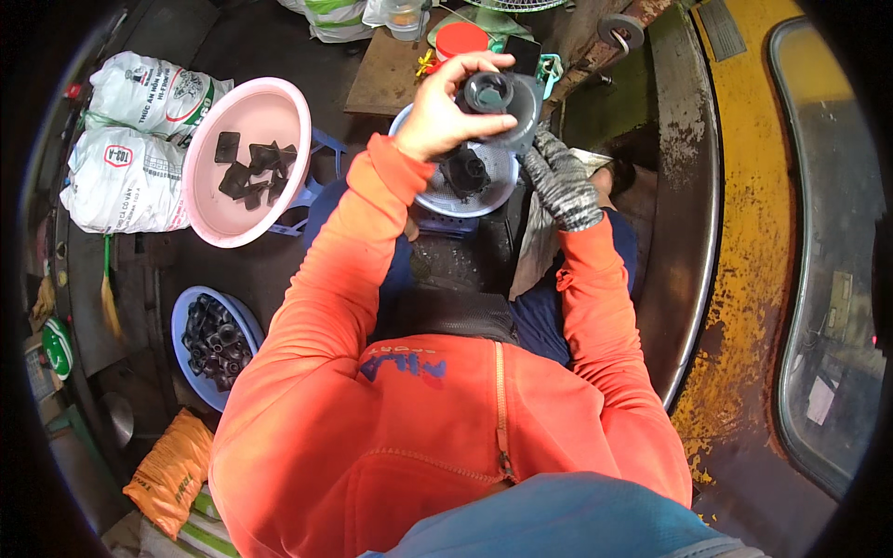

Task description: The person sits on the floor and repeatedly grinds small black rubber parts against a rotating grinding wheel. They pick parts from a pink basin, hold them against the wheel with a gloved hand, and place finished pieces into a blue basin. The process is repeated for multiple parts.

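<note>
My bare left hand (437, 112) grips a black plastic part (487, 91) with a round, ringed collar and a wider dark disc behind it. The thumb lies below the collar and the fingers curl over its top. On my right hand (564, 182) is a grey knitted glove. Its fingers are pressed together at the disc's lower right edge, and their tips are partly hidden. Beneath both hands sits a pale blue basin (498, 191), with more black plastic pieces (465, 172) lying in it.
To the left, a pink basin (200, 200) contains several flat black pieces (253, 172). Nearer, a blue basin (191, 372) is heaped with black parts. White sacks (126, 181) stand at far left. A red-lidded container (460, 39) rests beyond my hands; a yellow, rusty panel (744, 232) rises at right.
</note>
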The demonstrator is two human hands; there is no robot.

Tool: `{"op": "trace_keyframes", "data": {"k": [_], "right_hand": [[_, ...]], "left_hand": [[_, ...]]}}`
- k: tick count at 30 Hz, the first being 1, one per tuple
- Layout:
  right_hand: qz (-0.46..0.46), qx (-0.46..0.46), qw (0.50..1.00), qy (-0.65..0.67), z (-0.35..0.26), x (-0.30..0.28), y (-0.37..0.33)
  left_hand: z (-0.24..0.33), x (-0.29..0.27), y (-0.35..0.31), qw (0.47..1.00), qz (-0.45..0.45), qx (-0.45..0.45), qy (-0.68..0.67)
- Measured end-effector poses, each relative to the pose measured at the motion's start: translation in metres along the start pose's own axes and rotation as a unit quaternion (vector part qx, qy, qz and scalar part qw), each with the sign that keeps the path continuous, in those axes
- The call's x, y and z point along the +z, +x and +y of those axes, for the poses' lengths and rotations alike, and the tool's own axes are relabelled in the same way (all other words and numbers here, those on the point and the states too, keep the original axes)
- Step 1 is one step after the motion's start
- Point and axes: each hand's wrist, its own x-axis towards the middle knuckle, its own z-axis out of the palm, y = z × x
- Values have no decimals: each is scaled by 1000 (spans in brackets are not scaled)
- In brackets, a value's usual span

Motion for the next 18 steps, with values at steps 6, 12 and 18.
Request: {"op": "trace_keyframes", "data": {"k": [6,12,18], "right_hand": [[124,-131,950,255,-15,31,17],[120,-73,840,524,-7,50,23],[5,-158,965,211,-21,23,12]], "left_hand": [[10,35,-19,995,-15,-46,-92],[8,51,-24,992,40,27,118],[11,41,-26,1000,-12,-14,11]]}}
